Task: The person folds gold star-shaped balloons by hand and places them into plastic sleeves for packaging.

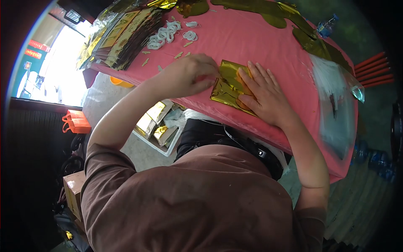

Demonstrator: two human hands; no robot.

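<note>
Hands: two, both the person's own, both on one gold foil sheet (226,88).
Left hand (189,75): fingers curled shut and pinching at the sheet's left edge; what lies between them cannot be told.
Right hand (264,98): flat, fingers spread open, pressing the right half of the sheet, with something orange under the palm.
Foil sheet: one, crinkled, lying on the pink bench (260,46) close to its near edge, in front of the person.
Stack of foil sheets (121,35): one fanned pile at the far left corner, overhanging the edge; too many sheets to count.
White rings (168,33): one loose cluster beside the pile, about a dozen, with two lying apart.
Tan slips (180,54): roughly eight, scattered between the rings and the left hand.
Gold foil shapes (268,10): several along the far edge, overlapping; the count is unclear.
Clear plastic bag (336,101): one, at the right end, blurred, reaching to the corner.
Water bottle (326,27): one, past the far right edge.
Red sticks (371,69): four, off the bench at right.
Open room: bare pink cloth beyond the hands, and between the right hand and the plastic bag.
Below the near edge: one white tray (157,126) of foil packets on the floor, and one orange bag (75,122) well left of it.
</note>
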